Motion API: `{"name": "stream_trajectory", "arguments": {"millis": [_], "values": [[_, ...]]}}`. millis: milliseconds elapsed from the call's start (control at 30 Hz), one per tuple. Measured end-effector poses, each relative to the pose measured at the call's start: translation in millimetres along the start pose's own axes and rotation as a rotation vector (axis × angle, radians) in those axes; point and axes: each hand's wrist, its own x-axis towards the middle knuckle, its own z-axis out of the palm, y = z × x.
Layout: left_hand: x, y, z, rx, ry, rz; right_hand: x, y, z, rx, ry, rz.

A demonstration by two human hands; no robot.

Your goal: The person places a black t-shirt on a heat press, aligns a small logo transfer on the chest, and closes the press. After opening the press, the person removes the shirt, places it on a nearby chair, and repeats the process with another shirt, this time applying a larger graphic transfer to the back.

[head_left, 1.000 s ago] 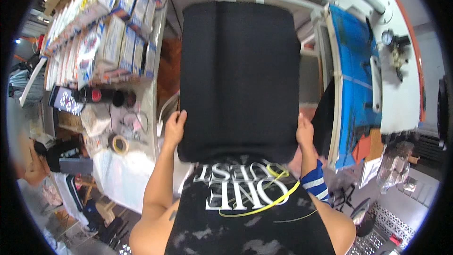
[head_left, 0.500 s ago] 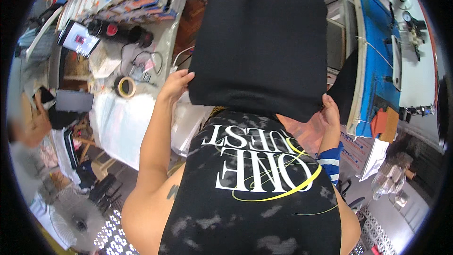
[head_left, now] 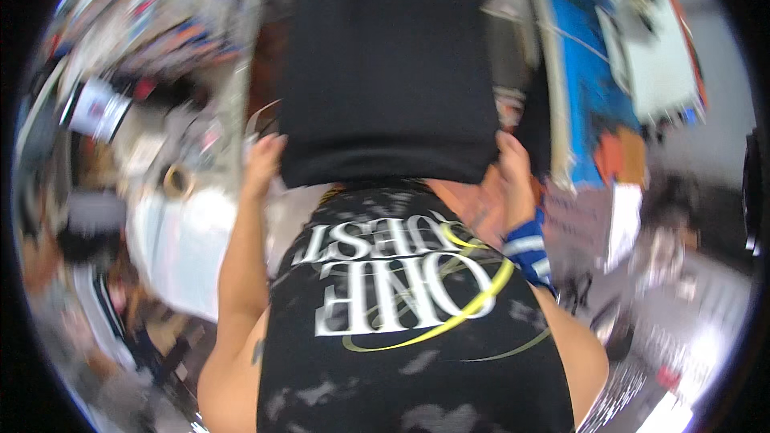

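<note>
A broad black cloth panel stretches away from me, its near hem straight across in front of my waist. At the hem's left corner my left hand is closed, fingers pinching the edge. On the opposite side my right hand grips the other edge near its corner, a blue and white striped band around that forearm. The fingers of both hands are partly hidden and smeared by motion. Whether a board lies beneath the cloth, I cannot tell.
Left of the cloth, a cluttered table holds a tape roll and a dark cylinder with a white label. To the right stands a blue-covered frame with orange and brown pieces at its near end. Another person's arm shows at far left.
The view has swung and blurred, shifting the surroundings. My right hand has come up with its corner of the cloth, so the near hem runs more level; both hands keep their hold.
</note>
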Motion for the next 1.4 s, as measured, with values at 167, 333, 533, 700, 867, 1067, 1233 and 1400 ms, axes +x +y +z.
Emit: {"name": "stream_trajectory", "arguments": {"millis": [167,333,533,700,867,1067,1233,1400], "values": [[-28,-8,43,0.221,0.255,0.063,-18,-7,9,0.351,-0.221,0.264],[-105,-76,-24,0.424,0.971,0.129,-15,-37,-25,-0.856,0.302,-0.346],[-149,-163,-67,0.758,1.122,-0.625,3,-141,72,-0.856,0.071,-0.907],[-135,-174,-69,0.752,1.096,-0.692,-13,-139,125,-0.864,-0.150,-0.960],[-140,-163,-80,0.635,1.010,-0.755,-20,-132,132,-0.855,-0.071,-0.966],[-151,-139,-70,0.571,1.186,-0.711,-22,-132,133,-0.822,-0.081,-1.003],[-171,-182,-30,0.594,1.129,-0.528,-27,-132,131,-0.828,-0.111,-1.028],[-171,-198,-36,0.608,1.136,-0.454,-28,-136,130,-0.879,-0.112,-1.031]]}}
